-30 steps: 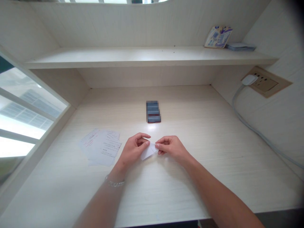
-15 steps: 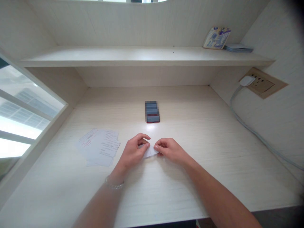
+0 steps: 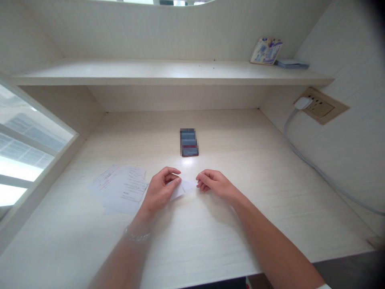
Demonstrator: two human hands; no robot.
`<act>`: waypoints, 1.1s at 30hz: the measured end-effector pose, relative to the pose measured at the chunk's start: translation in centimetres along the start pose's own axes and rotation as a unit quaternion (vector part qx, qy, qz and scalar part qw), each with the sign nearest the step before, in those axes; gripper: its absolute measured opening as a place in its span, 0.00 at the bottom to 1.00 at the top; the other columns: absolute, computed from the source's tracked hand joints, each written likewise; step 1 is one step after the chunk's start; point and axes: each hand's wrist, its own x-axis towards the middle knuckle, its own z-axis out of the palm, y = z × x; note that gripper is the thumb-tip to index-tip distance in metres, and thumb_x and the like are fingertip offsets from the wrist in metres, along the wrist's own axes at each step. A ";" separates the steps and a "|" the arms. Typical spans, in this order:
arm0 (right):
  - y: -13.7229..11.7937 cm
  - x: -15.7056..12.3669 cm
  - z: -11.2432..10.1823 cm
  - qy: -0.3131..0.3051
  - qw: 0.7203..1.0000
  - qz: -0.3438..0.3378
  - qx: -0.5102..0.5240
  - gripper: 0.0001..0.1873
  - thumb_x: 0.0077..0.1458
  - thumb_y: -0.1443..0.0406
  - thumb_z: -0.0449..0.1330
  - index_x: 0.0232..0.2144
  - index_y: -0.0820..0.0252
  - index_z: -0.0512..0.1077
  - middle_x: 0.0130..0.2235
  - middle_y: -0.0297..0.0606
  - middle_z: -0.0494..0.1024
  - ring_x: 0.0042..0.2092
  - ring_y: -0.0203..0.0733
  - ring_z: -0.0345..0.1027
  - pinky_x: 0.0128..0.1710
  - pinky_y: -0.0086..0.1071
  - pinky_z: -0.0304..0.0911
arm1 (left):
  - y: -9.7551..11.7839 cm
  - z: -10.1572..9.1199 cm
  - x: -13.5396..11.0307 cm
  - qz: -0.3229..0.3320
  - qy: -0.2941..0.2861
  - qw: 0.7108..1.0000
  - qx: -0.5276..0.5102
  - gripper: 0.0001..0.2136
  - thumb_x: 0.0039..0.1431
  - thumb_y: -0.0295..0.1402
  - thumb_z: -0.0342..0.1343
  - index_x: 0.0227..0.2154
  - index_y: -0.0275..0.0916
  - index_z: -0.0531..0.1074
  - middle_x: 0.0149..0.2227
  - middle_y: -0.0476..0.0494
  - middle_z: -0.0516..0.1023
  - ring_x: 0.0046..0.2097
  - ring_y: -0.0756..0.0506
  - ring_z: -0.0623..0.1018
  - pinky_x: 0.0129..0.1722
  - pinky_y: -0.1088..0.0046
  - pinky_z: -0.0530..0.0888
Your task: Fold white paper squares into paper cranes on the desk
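A small piece of folded white paper [image 3: 184,188] is held low over the desk, its narrow end pointing right. My left hand [image 3: 161,188] pinches its left side between thumb and fingers; a clear bead bracelet [image 3: 137,236] circles that wrist. At the narrow tip, the curled fingers of my right hand [image 3: 213,182] are closed against the paper, though the exact contact is small and hard to see. Left of my hands lie several loose white sheets [image 3: 120,188], overlapping, with red and black writing. Beyond my hands lies a dark phone-like rectangle [image 3: 189,142], its face pixelated.
A shelf [image 3: 168,72] spans the back of the pale wooden desk [image 3: 192,249], with a colourful packet [image 3: 266,51] and a flat bluish stack [image 3: 291,63] on it. On the right wall, a socket [image 3: 323,106] holds a white plug [image 3: 303,103] with a grey cable [image 3: 313,162].
My left hand has shifted slightly left, and the gap between my hands has widened. More of the folded paper shows, and my right fingers are at its tip. The view has shifted a little.
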 end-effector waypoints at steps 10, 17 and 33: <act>-0.2 -0.4 1.2 0.003 0.997 -0.005 -0.077 0.11 0.52 0.60 0.56 0.25 0.63 0.69 0.24 0.37 0.74 0.23 0.33 0.65 0.24 0.27 0.60 | 0.3 0.3 -0.1 -0.008 -0.042 0.999 0.004 0.10 0.51 0.32 0.56 0.37 0.36 0.70 0.27 0.46 0.76 0.29 0.50 0.74 0.26 0.77 0.67; -0.4 -0.6 1.3 -0.009 0.994 -0.007 -0.112 0.09 0.52 0.62 0.55 0.27 0.62 0.71 0.25 0.37 0.75 0.25 0.35 0.67 0.25 0.27 0.59 | 0.3 0.3 -0.2 0.003 -0.051 0.998 0.034 0.09 0.50 0.31 0.57 0.35 0.36 0.71 0.30 0.44 0.78 0.32 0.48 0.76 0.32 0.74 0.70; -0.9 -1.2 2.4 0.006 0.975 -0.091 -0.204 0.08 0.53 0.65 0.52 0.27 0.61 0.70 0.25 0.33 0.71 0.26 0.33 0.61 0.25 0.26 0.53 | 0.6 0.9 -0.7 0.019 -0.062 0.997 0.042 0.07 0.49 0.29 0.56 0.33 0.37 0.71 0.28 0.46 0.77 0.33 0.47 0.76 0.34 0.72 0.70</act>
